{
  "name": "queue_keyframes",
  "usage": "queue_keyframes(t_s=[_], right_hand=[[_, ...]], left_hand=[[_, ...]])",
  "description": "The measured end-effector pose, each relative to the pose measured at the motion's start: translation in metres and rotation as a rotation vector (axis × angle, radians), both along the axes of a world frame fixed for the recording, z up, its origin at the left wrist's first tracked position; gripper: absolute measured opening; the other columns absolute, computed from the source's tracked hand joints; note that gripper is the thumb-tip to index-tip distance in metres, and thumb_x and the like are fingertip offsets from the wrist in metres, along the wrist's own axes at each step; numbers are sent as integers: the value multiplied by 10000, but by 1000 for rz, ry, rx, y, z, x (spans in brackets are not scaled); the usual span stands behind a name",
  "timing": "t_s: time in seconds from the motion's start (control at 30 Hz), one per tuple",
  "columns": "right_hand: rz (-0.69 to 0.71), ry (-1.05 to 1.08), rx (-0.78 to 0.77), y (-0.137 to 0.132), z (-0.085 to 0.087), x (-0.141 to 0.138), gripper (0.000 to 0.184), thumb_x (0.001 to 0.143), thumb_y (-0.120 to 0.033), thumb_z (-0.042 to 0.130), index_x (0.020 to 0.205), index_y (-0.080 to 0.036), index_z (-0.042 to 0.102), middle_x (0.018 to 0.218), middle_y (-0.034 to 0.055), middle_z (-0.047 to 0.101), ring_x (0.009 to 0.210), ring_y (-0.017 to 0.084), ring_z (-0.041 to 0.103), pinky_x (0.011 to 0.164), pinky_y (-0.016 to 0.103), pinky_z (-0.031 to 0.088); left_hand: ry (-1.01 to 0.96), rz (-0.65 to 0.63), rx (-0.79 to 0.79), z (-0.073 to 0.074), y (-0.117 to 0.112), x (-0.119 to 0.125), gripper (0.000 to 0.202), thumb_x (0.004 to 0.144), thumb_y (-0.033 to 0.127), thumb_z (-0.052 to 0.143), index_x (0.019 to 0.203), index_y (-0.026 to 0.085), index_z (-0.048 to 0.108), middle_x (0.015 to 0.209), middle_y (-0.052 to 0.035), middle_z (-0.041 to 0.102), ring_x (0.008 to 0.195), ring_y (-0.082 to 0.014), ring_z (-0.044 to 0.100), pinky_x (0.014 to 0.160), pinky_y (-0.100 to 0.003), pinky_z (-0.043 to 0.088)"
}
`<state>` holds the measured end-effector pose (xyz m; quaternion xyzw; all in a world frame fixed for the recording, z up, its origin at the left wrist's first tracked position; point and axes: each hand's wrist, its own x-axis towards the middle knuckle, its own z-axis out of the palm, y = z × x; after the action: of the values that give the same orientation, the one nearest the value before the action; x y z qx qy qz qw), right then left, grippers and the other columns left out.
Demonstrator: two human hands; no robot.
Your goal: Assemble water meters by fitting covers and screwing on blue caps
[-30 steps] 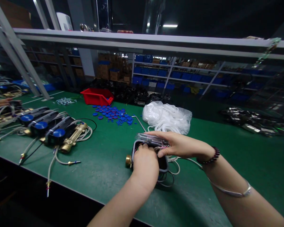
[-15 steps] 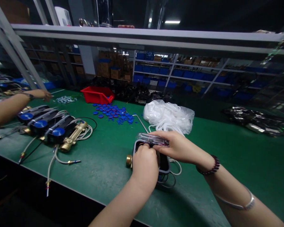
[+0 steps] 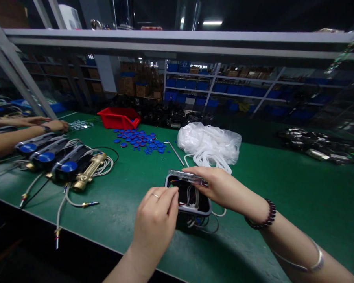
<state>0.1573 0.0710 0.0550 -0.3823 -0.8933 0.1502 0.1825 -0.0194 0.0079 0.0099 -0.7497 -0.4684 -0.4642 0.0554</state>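
An open black meter housing point(image 3: 191, 196) with wires inside sits on the green bench mat point(image 3: 129, 184). My right hand point(image 3: 221, 186) holds its clear plastic cover point(image 3: 187, 176) tilted up at the far edge of the housing. My left hand point(image 3: 156, 222) is just left of the housing, fingers pinched together at its rim; what they pinch is too small to see. Thin cables point(image 3: 208, 224) trail from under the housing.
Three assembled meters with blue caps and brass fittings point(image 3: 61, 165) lie at the left, with another person's hands point(image 3: 51, 125) beyond them. Blue discs point(image 3: 140, 140), a red bin point(image 3: 119, 118), a hex key point(image 3: 174, 151) and a bag of white rings point(image 3: 209, 145) lie farther back.
My left hand has drawn back out of the housing towards its left rim, uncovering the wires inside. The other person's hands have come in over the far left of the bench.
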Motion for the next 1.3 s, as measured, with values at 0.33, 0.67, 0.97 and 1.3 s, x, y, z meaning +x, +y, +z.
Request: queue_keyframes(t_s=[0.33, 0.67, 0.97, 1.3], right_hand=[[-124, -227, 119, -4, 5, -8, 348, 783, -53, 512, 1099, -170, 601, 970, 81, 697, 847, 248, 669, 683, 315, 523], [-43, -112, 91, -6, -3, -6, 355, 809, -35, 466, 1130, -166, 543, 990, 94, 679, 857, 231, 660, 704, 334, 525], [-38, -88, 136, -12, -7, -5, 395, 783, -32, 434, 1143, -159, 533, 1014, 94, 682, 862, 216, 665, 700, 315, 549], [-11, -92, 447, -33, -27, -9, 400, 794, -82, 410, 1165, -21, 546, 1163, 226, 616, 1055, 307, 610, 872, 472, 541]], left_hand=[[393, 57, -148, -17, -2, 45, 181, 763, 15, 521, 760, 100, 682, 741, -101, 683, 718, -252, 627, 694, -414, 566], [-100, 48, -33, -8, 9, -9, 118, 855, 145, 549, 807, 148, 656, 783, -51, 677, 754, -177, 605, 731, -317, 508], [-497, -33, -802, -7, 60, -16, 141, 624, 46, 694, 588, 164, 625, 618, 45, 543, 641, -125, 555, 630, -240, 438], [-911, -225, -1162, -8, 69, -8, 391, 631, -78, 512, 954, 122, 604, 902, -40, 701, 740, -109, 653, 670, -202, 512]])
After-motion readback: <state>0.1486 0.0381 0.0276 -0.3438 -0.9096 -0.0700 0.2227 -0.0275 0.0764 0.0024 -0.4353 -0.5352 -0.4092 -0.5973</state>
